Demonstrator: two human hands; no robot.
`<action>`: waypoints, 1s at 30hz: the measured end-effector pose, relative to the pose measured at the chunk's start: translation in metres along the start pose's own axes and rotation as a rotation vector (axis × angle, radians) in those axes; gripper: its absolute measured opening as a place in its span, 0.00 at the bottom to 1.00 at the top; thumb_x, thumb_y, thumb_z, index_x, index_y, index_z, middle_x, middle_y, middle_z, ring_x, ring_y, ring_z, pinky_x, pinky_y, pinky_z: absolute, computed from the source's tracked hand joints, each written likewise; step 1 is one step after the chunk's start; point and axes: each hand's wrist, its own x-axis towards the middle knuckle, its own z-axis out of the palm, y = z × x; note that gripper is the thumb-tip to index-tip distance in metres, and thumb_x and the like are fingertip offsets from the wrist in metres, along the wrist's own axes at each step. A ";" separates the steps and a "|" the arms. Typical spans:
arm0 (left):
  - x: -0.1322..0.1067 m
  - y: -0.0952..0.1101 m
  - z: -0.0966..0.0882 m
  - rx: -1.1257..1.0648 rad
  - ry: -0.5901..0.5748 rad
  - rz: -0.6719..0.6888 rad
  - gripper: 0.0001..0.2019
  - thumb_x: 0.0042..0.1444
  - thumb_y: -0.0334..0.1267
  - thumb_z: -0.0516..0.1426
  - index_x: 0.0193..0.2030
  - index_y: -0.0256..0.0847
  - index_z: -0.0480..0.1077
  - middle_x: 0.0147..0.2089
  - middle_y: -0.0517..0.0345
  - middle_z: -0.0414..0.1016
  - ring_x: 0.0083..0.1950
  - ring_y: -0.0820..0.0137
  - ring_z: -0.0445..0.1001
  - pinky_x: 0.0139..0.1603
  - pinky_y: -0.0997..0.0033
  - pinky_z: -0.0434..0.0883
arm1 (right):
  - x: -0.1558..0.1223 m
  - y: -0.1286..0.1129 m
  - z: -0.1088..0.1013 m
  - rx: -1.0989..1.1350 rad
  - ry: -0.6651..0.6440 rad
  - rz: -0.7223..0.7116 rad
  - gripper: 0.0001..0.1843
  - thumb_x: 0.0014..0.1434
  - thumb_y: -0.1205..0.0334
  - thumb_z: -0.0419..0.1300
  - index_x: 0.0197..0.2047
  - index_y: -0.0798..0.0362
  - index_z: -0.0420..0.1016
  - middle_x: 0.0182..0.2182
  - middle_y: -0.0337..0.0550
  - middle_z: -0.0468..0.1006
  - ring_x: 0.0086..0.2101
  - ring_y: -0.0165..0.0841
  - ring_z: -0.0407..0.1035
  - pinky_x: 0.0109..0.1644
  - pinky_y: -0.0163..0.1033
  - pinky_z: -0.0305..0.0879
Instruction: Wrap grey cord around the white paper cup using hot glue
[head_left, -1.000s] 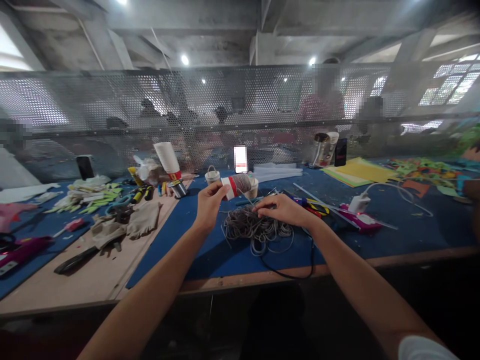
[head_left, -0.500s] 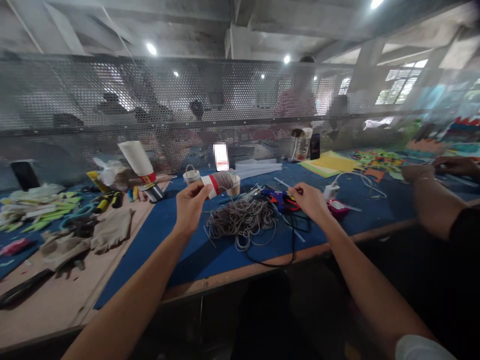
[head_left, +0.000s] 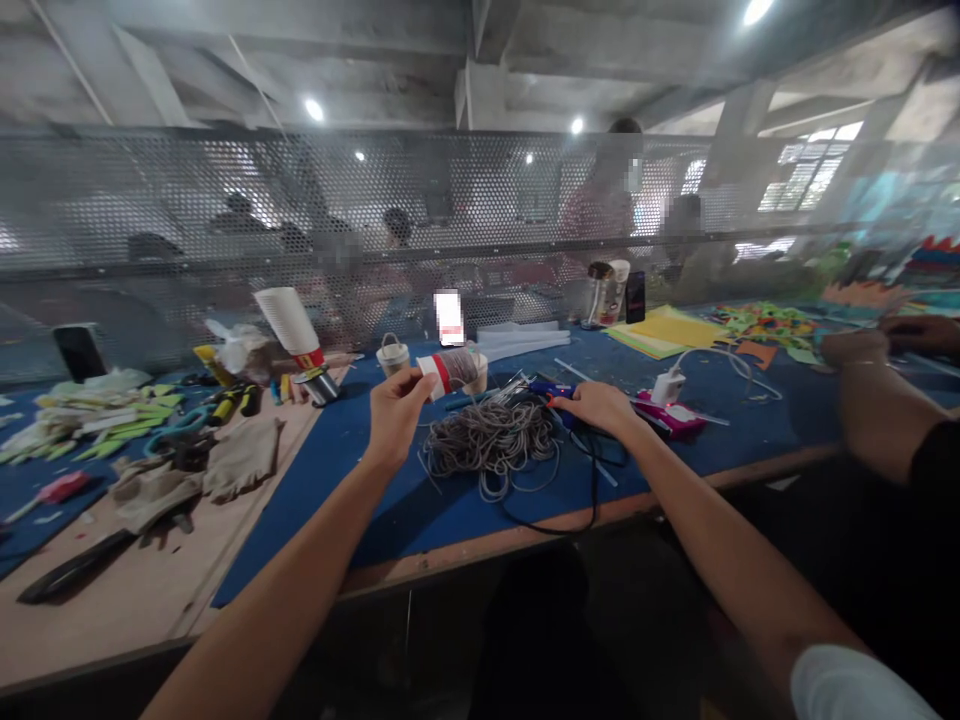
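My left hand (head_left: 395, 415) is closed on a paper cup (head_left: 442, 374), held on its side above the table. Grey cord is wound round part of the cup, beside a red band. My right hand (head_left: 598, 408) is wrapped round the handle of a blue hot glue gun (head_left: 551, 389), whose nozzle points left. Between the two hands lies a loose heap of grey cord (head_left: 491, 445). A black cable (head_left: 595, 490) runs from the glue gun toward the table's front edge. Behind the held cup stands a small handled cup (head_left: 392, 355); another cup is partly hidden.
At left are stacked paper cups (head_left: 289, 322), work gloves (head_left: 241, 460), scissors (head_left: 176, 430) and a black-handled tool (head_left: 79, 568). A white charger (head_left: 667, 385) on a pink power strip (head_left: 679, 420) sits at right, near yellow sheets (head_left: 667, 328). Another person's arm (head_left: 885, 400) reaches in. A perforated screen (head_left: 487, 200) stands behind.
My right hand has moved down and slightly to the left, onto the glue gun's handle. My left hand still holds the cup. The view has shifted a little.
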 end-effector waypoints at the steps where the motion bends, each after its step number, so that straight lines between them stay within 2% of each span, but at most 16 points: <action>1: 0.000 -0.001 0.000 0.000 -0.009 0.009 0.09 0.53 0.43 0.63 0.32 0.38 0.78 0.28 0.60 0.73 0.30 0.73 0.65 0.34 0.73 0.64 | 0.001 0.002 0.001 0.016 0.010 0.005 0.32 0.58 0.32 0.54 0.36 0.54 0.81 0.39 0.59 0.82 0.43 0.50 0.76 0.43 0.45 0.67; 4: 0.000 -0.001 0.001 -0.035 -0.013 -0.005 0.09 0.53 0.42 0.63 0.33 0.38 0.77 0.29 0.60 0.73 0.30 0.73 0.66 0.34 0.73 0.64 | 0.004 0.007 0.004 0.115 0.066 0.008 0.28 0.59 0.38 0.53 0.29 0.53 0.80 0.32 0.54 0.82 0.37 0.47 0.77 0.38 0.43 0.65; 7: 0.000 -0.001 0.002 -0.061 -0.012 -0.016 0.09 0.53 0.43 0.63 0.33 0.38 0.77 0.28 0.60 0.73 0.29 0.73 0.66 0.34 0.72 0.65 | 0.003 0.011 0.004 0.333 0.187 0.015 0.27 0.58 0.38 0.55 0.24 0.52 0.76 0.23 0.48 0.78 0.30 0.42 0.75 0.33 0.40 0.63; 10: 0.000 0.000 0.002 -0.047 -0.016 -0.021 0.10 0.53 0.43 0.62 0.33 0.38 0.78 0.27 0.61 0.72 0.29 0.73 0.65 0.33 0.72 0.64 | -0.004 0.004 0.001 0.811 0.285 0.005 0.24 0.54 0.38 0.60 0.28 0.54 0.75 0.24 0.44 0.78 0.27 0.37 0.73 0.31 0.38 0.65; 13: -0.001 0.001 0.003 -0.055 -0.029 -0.019 0.10 0.53 0.43 0.63 0.33 0.37 0.78 0.28 0.60 0.74 0.29 0.74 0.65 0.33 0.73 0.64 | -0.019 -0.012 -0.004 1.378 0.212 -0.044 0.22 0.51 0.43 0.67 0.37 0.53 0.72 0.29 0.44 0.81 0.25 0.33 0.73 0.31 0.37 0.70; 15: -0.002 0.001 0.003 -0.078 -0.046 -0.019 0.09 0.53 0.42 0.63 0.33 0.37 0.78 0.29 0.60 0.74 0.29 0.74 0.66 0.34 0.73 0.64 | -0.030 -0.025 -0.008 1.543 0.155 -0.098 0.22 0.50 0.46 0.69 0.38 0.53 0.72 0.29 0.43 0.80 0.25 0.31 0.72 0.32 0.36 0.71; 17: -0.002 0.001 0.003 -0.081 -0.059 -0.022 0.10 0.53 0.42 0.64 0.34 0.37 0.78 0.30 0.59 0.74 0.30 0.73 0.66 0.34 0.73 0.64 | -0.040 -0.038 -0.011 1.575 0.152 -0.205 0.19 0.52 0.47 0.69 0.37 0.54 0.72 0.28 0.40 0.79 0.25 0.28 0.71 0.32 0.34 0.70; 21: -0.003 0.003 0.003 -0.061 -0.074 -0.028 0.10 0.53 0.43 0.63 0.35 0.37 0.78 0.29 0.59 0.74 0.30 0.73 0.66 0.34 0.73 0.64 | -0.048 -0.060 -0.018 1.481 0.145 -0.422 0.16 0.58 0.48 0.65 0.33 0.53 0.72 0.24 0.35 0.72 0.24 0.25 0.65 0.31 0.31 0.64; 24: -0.004 0.005 0.002 -0.030 -0.080 -0.020 0.10 0.54 0.43 0.63 0.34 0.37 0.78 0.29 0.58 0.74 0.30 0.72 0.66 0.34 0.72 0.64 | -0.048 -0.075 -0.021 1.419 0.121 -0.487 0.18 0.59 0.47 0.64 0.41 0.54 0.76 0.21 0.32 0.66 0.23 0.25 0.62 0.31 0.33 0.63; 26: -0.004 0.006 0.002 -0.003 -0.073 -0.022 0.10 0.54 0.43 0.63 0.33 0.37 0.77 0.28 0.59 0.73 0.30 0.72 0.66 0.33 0.72 0.63 | -0.047 -0.083 -0.022 1.373 0.106 -0.526 0.20 0.60 0.46 0.63 0.46 0.54 0.76 0.21 0.32 0.67 0.24 0.26 0.63 0.32 0.34 0.65; 30: -0.004 0.009 0.002 0.007 -0.060 -0.023 0.10 0.53 0.43 0.63 0.33 0.37 0.77 0.27 0.59 0.72 0.29 0.72 0.65 0.33 0.72 0.62 | -0.047 -0.092 -0.017 1.336 -0.015 -0.577 0.23 0.61 0.43 0.61 0.48 0.53 0.74 0.22 0.35 0.74 0.24 0.29 0.69 0.32 0.36 0.69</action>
